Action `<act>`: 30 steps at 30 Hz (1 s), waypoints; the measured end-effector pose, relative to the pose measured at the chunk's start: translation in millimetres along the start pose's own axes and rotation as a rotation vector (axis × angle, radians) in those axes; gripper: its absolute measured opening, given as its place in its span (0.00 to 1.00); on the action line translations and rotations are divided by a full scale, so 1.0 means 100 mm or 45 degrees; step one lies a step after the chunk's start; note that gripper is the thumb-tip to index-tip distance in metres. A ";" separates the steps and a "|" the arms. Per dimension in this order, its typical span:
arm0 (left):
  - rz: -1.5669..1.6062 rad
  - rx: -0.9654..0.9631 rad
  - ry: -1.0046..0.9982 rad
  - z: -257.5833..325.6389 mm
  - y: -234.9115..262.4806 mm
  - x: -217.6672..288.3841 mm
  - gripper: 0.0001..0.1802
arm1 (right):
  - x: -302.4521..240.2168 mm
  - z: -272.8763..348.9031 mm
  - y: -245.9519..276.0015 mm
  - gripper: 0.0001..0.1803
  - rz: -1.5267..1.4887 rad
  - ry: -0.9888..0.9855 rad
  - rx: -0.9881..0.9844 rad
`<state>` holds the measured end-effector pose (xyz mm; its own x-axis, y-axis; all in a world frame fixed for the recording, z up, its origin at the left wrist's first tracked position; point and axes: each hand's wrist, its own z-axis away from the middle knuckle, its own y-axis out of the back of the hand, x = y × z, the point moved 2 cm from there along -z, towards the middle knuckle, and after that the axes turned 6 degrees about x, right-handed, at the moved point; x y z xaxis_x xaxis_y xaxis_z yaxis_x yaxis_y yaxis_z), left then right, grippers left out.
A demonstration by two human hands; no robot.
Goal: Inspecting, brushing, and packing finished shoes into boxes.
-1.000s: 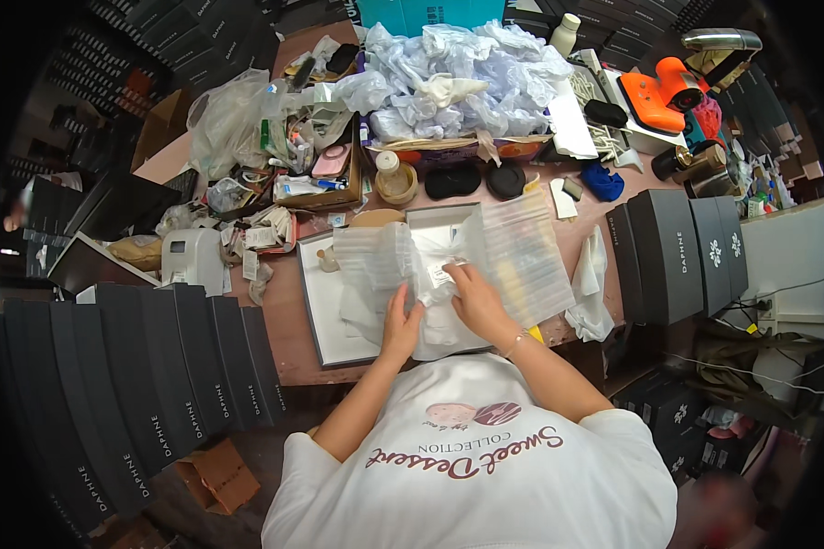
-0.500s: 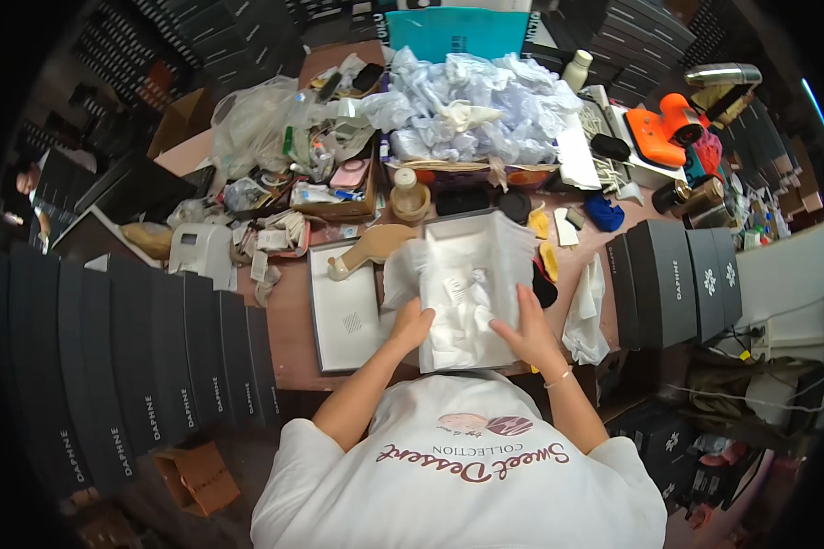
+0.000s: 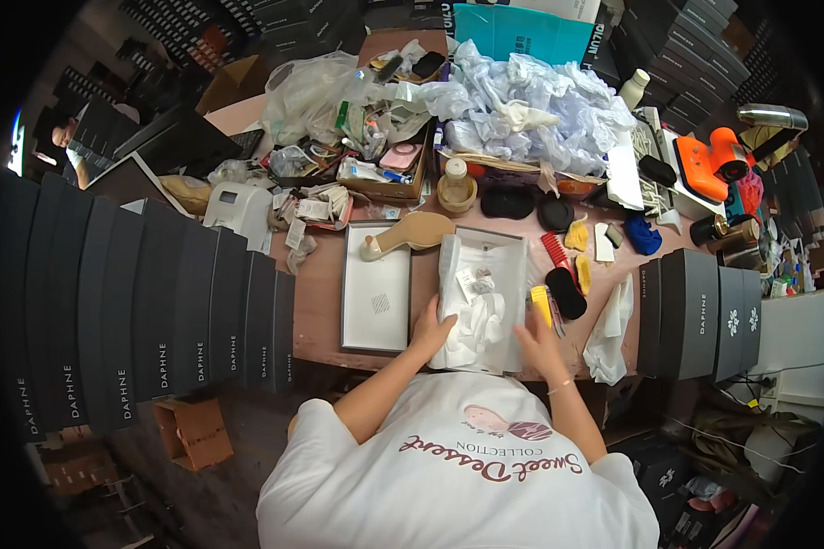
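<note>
A shoe box lined with white tissue paper stands in front of me, with small tags or packets on the paper. My left hand grips its left wall near the front, thumb toward the inside. At the right wall is my right hand, fingers stretched and apart, thumb by the rim. To the left lies a shallow box lid, white inside. A beige high-heeled shoe rests sole-up across the lid's far end, its toe toward the box.
Dark shoe boxes line the left side, others the right. A heap of pale crumpled bags fills the back. A black brush, a red comb and white tissue lie right of the box. A person is far left.
The tissue that stuck out over the box's sides now lies within or along its walls. My right hand has slid down toward the near right edge. The whole view has shifted.
</note>
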<state>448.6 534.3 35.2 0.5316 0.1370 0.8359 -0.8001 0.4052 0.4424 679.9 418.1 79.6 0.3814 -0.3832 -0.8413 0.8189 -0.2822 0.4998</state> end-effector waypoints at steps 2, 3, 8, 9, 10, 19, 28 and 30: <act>-0.203 0.203 -0.348 0.19 0.12 0.48 0.38 | -0.02 0.05 0.66 0.41 0.235 0.209 0.477; -0.325 0.243 -0.582 0.27 0.19 0.68 0.38 | 0.23 0.05 1.01 0.40 0.468 0.152 0.625; -0.077 -0.174 -0.891 0.36 0.01 0.93 0.26 | 1.50 0.31 1.62 0.30 0.846 -0.240 0.428; -0.058 -0.177 -0.907 0.37 -0.02 1.00 0.25 | 1.53 0.33 1.61 0.27 0.807 -0.260 0.331; -0.008 -0.146 -0.884 0.36 -0.01 1.06 0.25 | 1.54 0.31 1.66 0.24 0.682 -0.240 0.404; 1.006 -0.282 -0.038 0.27 -0.07 1.60 0.47 | -1.01 0.19 1.27 0.21 0.552 0.665 0.124; 1.753 -0.090 0.597 -0.04 0.21 1.14 0.24 | -1.83 0.25 -0.02 0.23 0.713 1.256 0.265; 1.732 -0.034 0.581 -0.19 0.29 0.86 0.23 | -1.82 0.49 -0.18 0.24 0.367 1.377 -0.072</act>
<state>476.4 575.3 114.1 -0.5832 0.6956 0.4196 -0.7477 -0.2577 -0.6120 574.7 449.9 234.0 0.7095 0.5457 -0.4458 0.6476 -0.2557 0.7178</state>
